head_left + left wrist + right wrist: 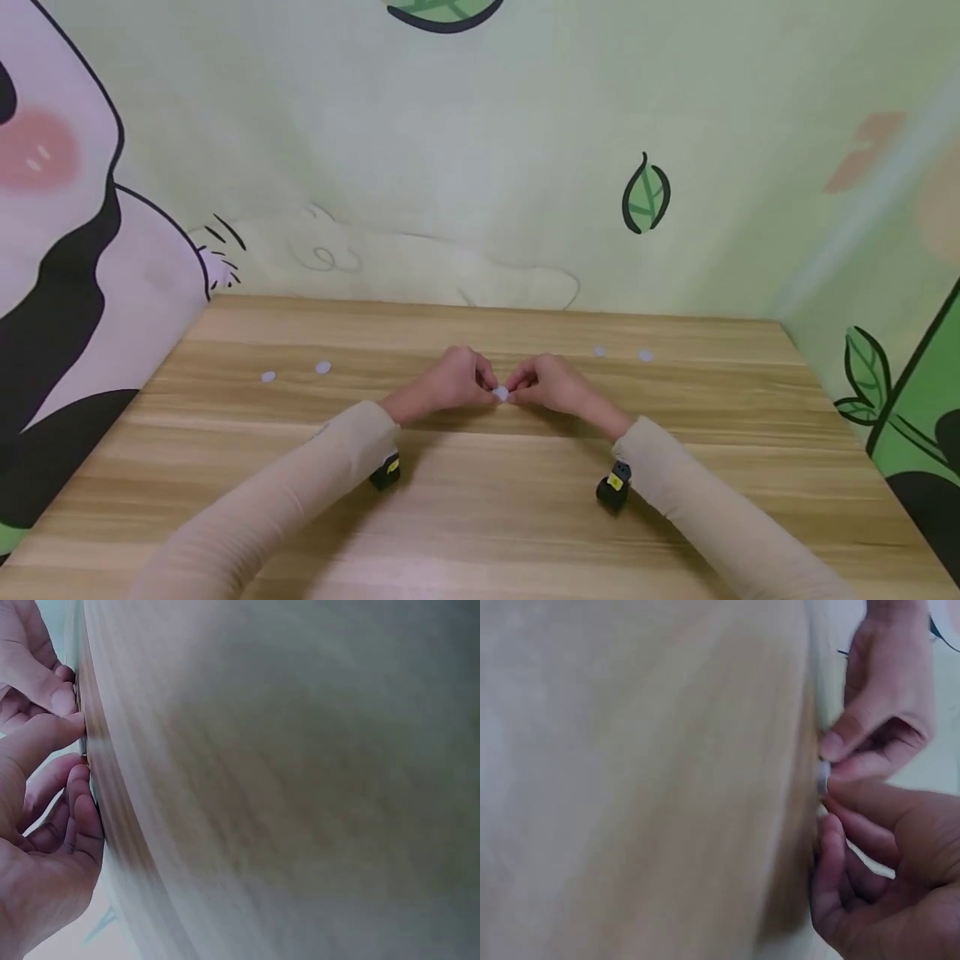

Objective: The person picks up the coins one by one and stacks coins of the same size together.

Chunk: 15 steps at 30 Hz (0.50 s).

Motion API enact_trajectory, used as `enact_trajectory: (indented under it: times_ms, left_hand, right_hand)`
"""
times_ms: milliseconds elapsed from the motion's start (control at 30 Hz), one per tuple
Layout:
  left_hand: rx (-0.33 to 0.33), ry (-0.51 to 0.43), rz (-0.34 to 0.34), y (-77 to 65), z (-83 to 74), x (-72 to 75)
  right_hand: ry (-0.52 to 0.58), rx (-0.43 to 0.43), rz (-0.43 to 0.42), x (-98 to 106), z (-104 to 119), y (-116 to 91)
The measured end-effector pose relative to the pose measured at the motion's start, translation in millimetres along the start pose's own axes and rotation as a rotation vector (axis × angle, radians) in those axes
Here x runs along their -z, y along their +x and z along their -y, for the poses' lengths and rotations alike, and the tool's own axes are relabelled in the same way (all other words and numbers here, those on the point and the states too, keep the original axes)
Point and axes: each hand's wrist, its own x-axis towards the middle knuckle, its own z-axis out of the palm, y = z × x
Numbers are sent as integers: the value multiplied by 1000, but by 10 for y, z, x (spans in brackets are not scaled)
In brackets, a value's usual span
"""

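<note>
A small round white disc (501,392) is between my two hands, low over the table in the head view. My left hand (457,379) pinches its left edge with thumb and forefinger. From the other side my right hand (553,383) pinches the right edge. In the right wrist view the disc (823,778) shows as a pale sliver between the fingertips of both hands. The left wrist view has my left hand (49,877) nearer and my right hand (26,664) beyond it; the disc is hidden there.
On the wooden table (487,517), two white discs lie to the left, one (268,377) farther out than the other (323,367). To the right lie two more, an inner one (599,352) and an outer one (646,356). A printed backdrop (480,167) rises behind the table.
</note>
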Motion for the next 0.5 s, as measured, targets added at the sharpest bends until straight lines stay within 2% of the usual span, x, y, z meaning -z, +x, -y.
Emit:
enact_trajectory:
  times_ms: [167, 267, 500]
  left_hand:
    - [-11, 13, -14, 2, -1, -21]
    - [-2, 29, -17, 3, 3, -27]
    - [25, 29, -10, 3, 16, -20]
  right_hand:
    - [-16, 90, 38, 158, -41, -63]
    - [-61, 134, 2, 285, -85, -112]
    - [-89, 143, -77, 605, -197, -264]
